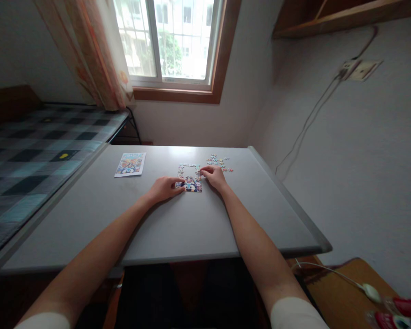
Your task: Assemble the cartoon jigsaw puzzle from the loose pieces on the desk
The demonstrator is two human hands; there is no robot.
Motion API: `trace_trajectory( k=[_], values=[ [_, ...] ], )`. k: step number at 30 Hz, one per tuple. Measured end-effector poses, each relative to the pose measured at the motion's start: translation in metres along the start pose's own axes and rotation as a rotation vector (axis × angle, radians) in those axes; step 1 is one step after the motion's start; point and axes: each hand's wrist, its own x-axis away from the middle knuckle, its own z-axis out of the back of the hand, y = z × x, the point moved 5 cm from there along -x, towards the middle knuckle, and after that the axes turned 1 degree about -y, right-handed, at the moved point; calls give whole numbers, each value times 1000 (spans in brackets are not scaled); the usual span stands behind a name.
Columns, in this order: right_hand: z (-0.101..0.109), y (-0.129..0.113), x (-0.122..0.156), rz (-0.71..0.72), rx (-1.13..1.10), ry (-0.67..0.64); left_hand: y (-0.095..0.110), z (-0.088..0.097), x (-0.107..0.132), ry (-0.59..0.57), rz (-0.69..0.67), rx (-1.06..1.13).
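Observation:
A partly assembled jigsaw puzzle [193, 187] lies flat on the table; its frame and lower rows are joined around an open middle. My left hand [165, 187] rests at its lower left, thumb and fingers apart, fingertips touching the edge. At the right edge, my right hand [213, 176] has thumb and forefinger pinched together on a small jigsaw piece, mostly hidden by the fingers. Several loose jigsaw pieces [212, 161] are scattered just beyond the right hand. To the left lies a printed picture sheet [130, 165] with colourful cartoon artwork.
The grey table [178, 233] has a raised rim along its right side. A bed with a checked cover [55, 137] stands at left, near a curtain [92, 55] and window. Cables hang from a wall socket [359, 69]. Bottles [404, 306] lie at lower right.

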Motion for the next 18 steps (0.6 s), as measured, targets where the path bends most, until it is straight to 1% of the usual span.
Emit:
trace_trajectory(
  k=[9,15,18],
  values=[
    [-1,-5,0,55,105,33,1,2,0,5,1,-6],
    [-15,-15,3,150,131,-52,0,0,0,15,-5,-6],
    [-20,-15,6,145,186,-85,-2,-1,0,20,-4,-3]
  ],
)
